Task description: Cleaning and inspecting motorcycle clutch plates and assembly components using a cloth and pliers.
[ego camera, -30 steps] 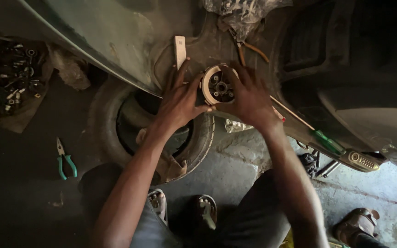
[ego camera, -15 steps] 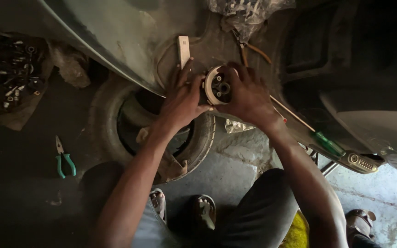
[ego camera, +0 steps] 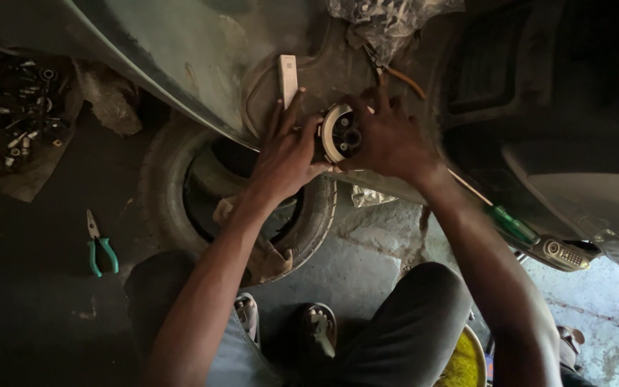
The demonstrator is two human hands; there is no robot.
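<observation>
Since the earlier frame our hands shifted little; both stay on the round metal part point(ego camera: 339, 133). Left hand point(ego camera: 288, 154) closed around its left rim, fingers spread upward. Right hand point(ego camera: 390, 140) gripping its right side, slightly blurred. Part sits above the old tyre point(ego camera: 173, 193), against the grey-green body panel point(ego camera: 180, 50). Green-handled pliers point(ego camera: 99, 245) lie on the floor, left of the tyre; green screwdriver point(ego camera: 511, 223) well right.

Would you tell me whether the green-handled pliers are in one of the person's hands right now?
No, the green-handled pliers lie on the dark floor, while both hands grip the round metal part.
</observation>
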